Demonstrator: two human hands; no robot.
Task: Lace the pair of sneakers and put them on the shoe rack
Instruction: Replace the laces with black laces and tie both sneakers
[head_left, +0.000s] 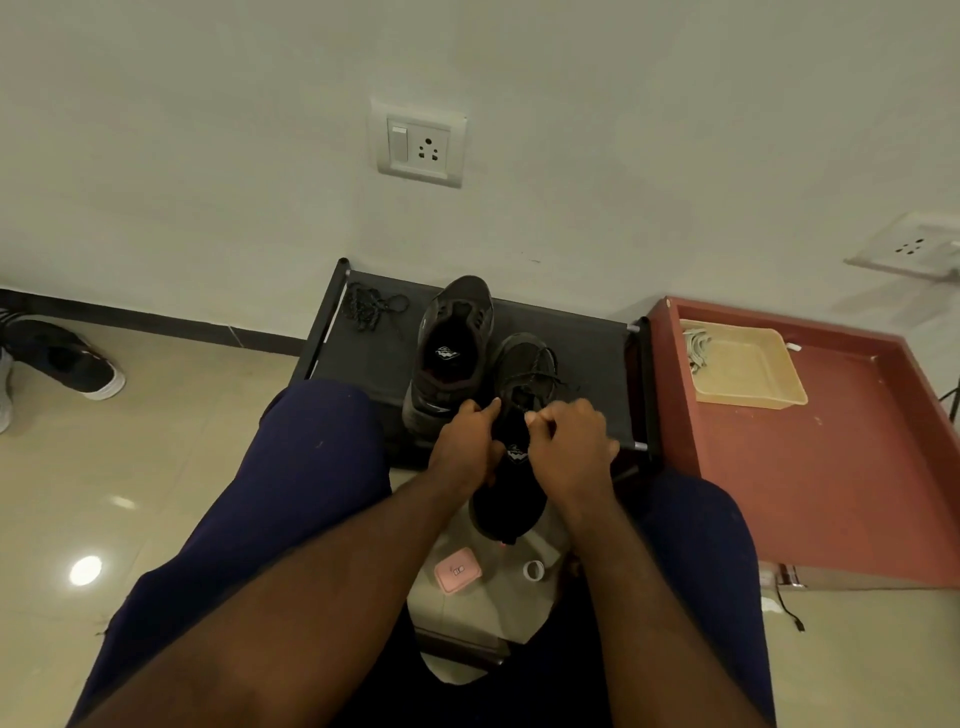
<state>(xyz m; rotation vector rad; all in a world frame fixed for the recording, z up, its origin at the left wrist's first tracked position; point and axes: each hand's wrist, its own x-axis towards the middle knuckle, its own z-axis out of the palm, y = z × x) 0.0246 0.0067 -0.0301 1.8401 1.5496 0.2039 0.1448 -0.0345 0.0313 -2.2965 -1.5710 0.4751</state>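
Seated person faces a black shoe rack (592, 353) set against the wall. A partly laced sneaker (514, 457) lies at the rack's near edge, toe on the top shelf, heel overhanging toward the person. The left hand (465, 441) grips its collar with curled fingers. The right hand (569, 447) pinches the opposite side by the lacing. An unlaced sneaker (454, 348) stands on the rack just beside it. A loose lace (371, 306) lies at the rack's far left corner.

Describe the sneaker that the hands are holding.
The held sneaker is black, fabric-looking, with a dark lace crossing its forefoot and a white logo on the insole. Its toe points at the wall and lies on the shoe rack; its heel overhangs the near edge. The left hand and right hand pinch its collar.
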